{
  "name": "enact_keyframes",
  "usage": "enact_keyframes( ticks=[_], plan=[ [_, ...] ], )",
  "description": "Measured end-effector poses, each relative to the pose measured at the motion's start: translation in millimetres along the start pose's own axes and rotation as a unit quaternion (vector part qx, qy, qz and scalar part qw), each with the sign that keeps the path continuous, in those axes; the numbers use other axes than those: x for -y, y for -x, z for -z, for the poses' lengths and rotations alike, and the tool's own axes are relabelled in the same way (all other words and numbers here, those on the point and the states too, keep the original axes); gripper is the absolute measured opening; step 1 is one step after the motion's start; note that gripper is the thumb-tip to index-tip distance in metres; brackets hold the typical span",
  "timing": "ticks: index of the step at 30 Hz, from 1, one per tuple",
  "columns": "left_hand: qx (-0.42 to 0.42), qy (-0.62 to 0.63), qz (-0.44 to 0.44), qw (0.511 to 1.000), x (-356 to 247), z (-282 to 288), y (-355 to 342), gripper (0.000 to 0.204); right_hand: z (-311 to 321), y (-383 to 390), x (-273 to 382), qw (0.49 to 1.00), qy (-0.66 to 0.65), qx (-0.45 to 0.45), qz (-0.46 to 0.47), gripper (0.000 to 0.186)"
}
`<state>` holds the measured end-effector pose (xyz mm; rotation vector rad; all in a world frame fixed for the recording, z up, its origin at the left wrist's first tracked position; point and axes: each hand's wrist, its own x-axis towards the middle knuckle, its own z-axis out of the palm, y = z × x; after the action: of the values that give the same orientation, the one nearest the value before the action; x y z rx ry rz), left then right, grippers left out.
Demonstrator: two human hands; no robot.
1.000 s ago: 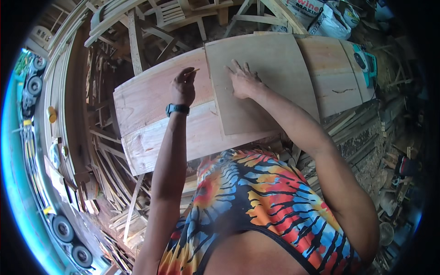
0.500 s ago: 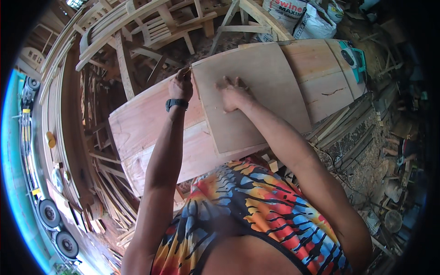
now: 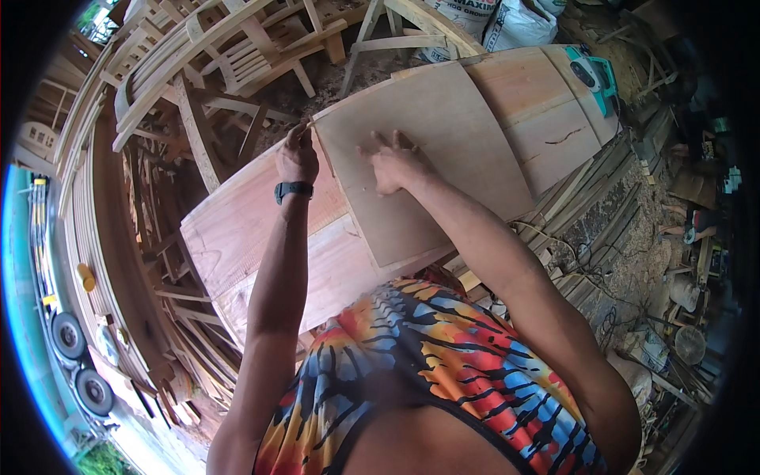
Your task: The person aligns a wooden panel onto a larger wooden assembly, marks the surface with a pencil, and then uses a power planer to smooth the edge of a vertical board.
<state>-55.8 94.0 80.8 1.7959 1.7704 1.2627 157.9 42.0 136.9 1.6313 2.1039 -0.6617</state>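
Observation:
A thin brownish plywood sheet (image 3: 451, 119) lies over a wide panel of joined pinkish boards (image 3: 237, 226). My right hand (image 3: 396, 165) rests on the sheet's left half with its fingers spread. My left hand (image 3: 298, 158), with a dark watch on the wrist, is at the sheet's far left corner. Its fingers are pinched together near the sheet's edge, and a small thin tip seems to show there. What they hold is too small to make out. The panel's seams show on both sides of the sheet.
A green power planer (image 3: 594, 79) sits on the panel's right end. Unfinished wooden furniture frames (image 3: 253, 59) stand beyond the panel, near white sacks (image 3: 518, 30). Long boards (image 3: 103, 190) are stacked at the left. Wood strips (image 3: 606, 218) and a cord (image 3: 566, 249) lie at the right.
The whole view has shifted and turned slightly. Both hands keep nearly the same places at the plywood sheet, the right still spread and the left still pinched at the corner.

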Motion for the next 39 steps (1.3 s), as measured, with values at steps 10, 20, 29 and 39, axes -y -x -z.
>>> enact_keyframes(
  ticks=[10,20,29,39],
  plan=[
    [0.001,-0.055,-0.045,0.998,0.1,5.2,-2.2,0.022,0.0,-1.2,2.6,1.0,0.001,-0.001,0.0,0.105],
    [0.056,-0.059,0.046,0.996,-5.7,0.4,-3.3,0.036,0.5,1.7,3.7,1.0,0.009,-0.009,-0.005,0.106],
    [0.067,-0.067,-0.02,0.995,-17.1,21.2,67.1,0.028,-5.2,-1.0,6.6,0.999,0.018,-0.027,-0.002,0.106],
    [0.106,-0.036,-0.033,0.993,-62.1,73.0,193.5,0.02,-11.2,-7.1,7.9,0.999,0.029,-0.032,0.008,0.109]
  ],
)
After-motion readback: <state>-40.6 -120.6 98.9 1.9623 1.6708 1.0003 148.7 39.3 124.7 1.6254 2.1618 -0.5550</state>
